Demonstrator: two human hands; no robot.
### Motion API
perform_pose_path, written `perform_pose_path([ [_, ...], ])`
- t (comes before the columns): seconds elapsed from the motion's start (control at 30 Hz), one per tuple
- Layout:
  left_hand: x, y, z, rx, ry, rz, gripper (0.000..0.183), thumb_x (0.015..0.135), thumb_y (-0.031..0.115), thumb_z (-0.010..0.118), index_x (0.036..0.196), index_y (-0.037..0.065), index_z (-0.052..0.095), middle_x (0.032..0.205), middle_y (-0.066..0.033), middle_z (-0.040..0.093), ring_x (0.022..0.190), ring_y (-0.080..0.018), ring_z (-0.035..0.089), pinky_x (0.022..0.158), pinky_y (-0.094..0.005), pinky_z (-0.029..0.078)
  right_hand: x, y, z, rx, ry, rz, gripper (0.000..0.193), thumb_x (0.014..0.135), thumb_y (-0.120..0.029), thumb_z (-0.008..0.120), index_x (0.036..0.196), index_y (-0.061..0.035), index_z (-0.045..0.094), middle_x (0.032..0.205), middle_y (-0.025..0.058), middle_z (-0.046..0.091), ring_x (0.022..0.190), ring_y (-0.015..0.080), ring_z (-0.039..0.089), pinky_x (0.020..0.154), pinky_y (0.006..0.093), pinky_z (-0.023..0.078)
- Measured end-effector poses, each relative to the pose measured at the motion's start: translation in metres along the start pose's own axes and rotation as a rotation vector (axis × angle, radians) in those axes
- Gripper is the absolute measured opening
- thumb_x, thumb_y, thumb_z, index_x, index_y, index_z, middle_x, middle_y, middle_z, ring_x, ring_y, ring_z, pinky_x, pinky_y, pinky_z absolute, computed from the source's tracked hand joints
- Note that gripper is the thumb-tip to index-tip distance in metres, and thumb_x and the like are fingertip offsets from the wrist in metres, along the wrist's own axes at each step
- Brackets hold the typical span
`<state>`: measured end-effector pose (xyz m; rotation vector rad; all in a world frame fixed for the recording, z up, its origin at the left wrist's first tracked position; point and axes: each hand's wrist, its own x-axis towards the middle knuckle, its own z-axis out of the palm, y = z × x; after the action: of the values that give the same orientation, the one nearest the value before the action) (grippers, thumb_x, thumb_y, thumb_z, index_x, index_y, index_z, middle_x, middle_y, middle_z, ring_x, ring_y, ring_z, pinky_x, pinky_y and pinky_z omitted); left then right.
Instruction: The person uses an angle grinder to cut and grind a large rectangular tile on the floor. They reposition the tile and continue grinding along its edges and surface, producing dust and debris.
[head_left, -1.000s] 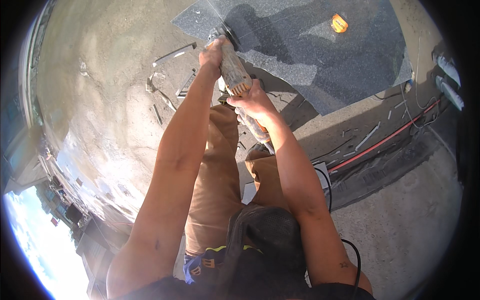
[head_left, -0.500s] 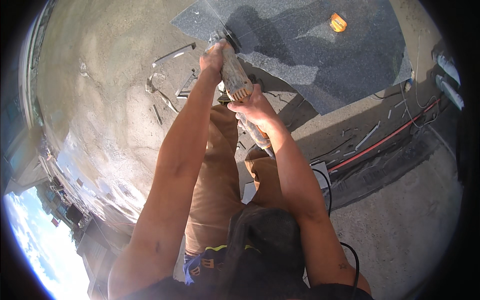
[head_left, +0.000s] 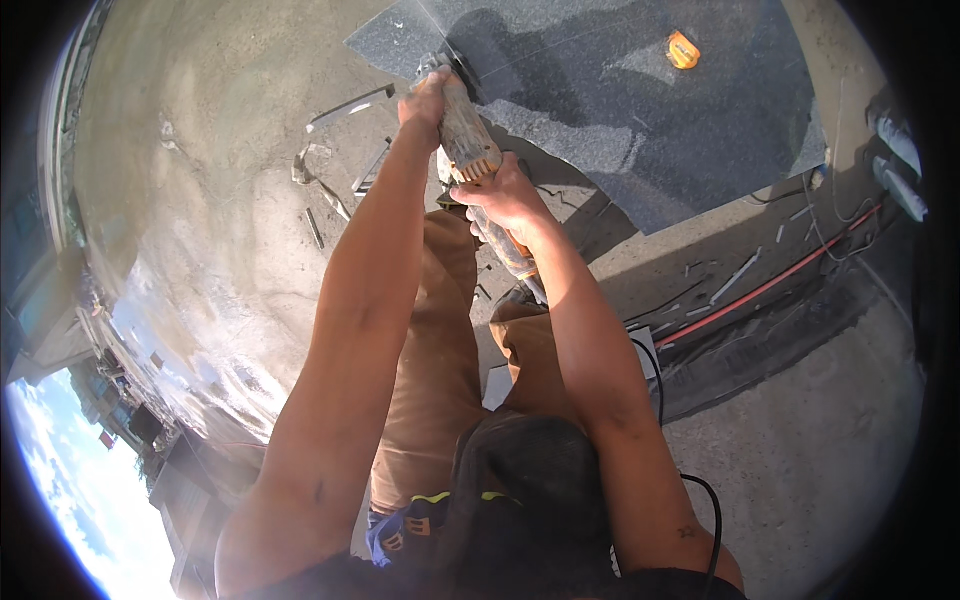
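Note:
Both my hands grip a dusty orange-and-grey angle grinder (head_left: 466,132) stretched out in front of me. My left hand (head_left: 425,100) is wrapped round the front, close to the grinder's head. Farther back, my right hand (head_left: 505,198) closes round the rear handle. The dark disc (head_left: 463,76) meets the left part of a speckled grey stone slab (head_left: 660,140), on a thin pale line; the exact contact is hard to make out. An orange tape measure (head_left: 683,50) lies on the slab, right of the grinder.
Metal brackets (head_left: 352,106) and narrow offcuts lie on the concrete left of the grinder. To the right, a red hose (head_left: 790,273) runs past scattered strips (head_left: 737,278). A black cable (head_left: 655,375) hangs by my right arm. Another person's legs (head_left: 893,160) show at the right edge.
The grinder and both hands have shifted slightly up in the picture, away from me. My grip stays the same.

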<state>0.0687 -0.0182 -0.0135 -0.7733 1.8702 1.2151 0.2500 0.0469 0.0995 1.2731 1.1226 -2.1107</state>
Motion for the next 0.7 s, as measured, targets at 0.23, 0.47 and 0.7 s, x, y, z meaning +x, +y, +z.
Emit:
perform_pose_path([
  [0.23,-0.006,-0.008,-0.004,-0.033,-0.038,-0.016,0.090,0.085,0.048,0.085,0.143,-0.014,0.053,0.129,-0.0231,0.069,0.106,-0.0332,0.075,0.087,-0.0477,0.063,-0.001,0.009,0.000,0.001,0.002,-0.003,0.068,0.088,-0.012,0.088,0.128,-0.0018,0.034,0.089,0.0130,0.062,0.063,0.0175,0.063,0.047,0.0372,0.055],
  [0.47,-0.031,-0.008,-0.003,-0.014,-0.001,-0.018,0.070,0.086,0.047,0.083,0.132,-0.004,0.064,0.113,-0.0173,0.072,0.094,-0.0309,0.076,0.081,-0.0494,0.065,-0.011,0.017,-0.003,-0.064,0.018,-0.010,0.066,0.088,-0.018,0.088,0.122,-0.0039,0.033,0.088,0.0151,0.066,0.059,0.0211,0.067,0.046,0.0391,0.056],
  [0.7,-0.047,-0.006,-0.003,-0.078,-0.049,-0.013,0.081,0.087,0.045,0.084,0.139,-0.010,0.056,0.116,-0.0196,0.071,0.095,-0.0310,0.076,0.079,-0.0471,0.065,-0.022,0.013,-0.002,-0.044,0.034,0.025,0.067,0.087,-0.013,0.088,0.129,-0.0044,0.036,0.088,0.0102,0.062,0.063,0.0165,0.063,0.048,0.0358,0.054],
])
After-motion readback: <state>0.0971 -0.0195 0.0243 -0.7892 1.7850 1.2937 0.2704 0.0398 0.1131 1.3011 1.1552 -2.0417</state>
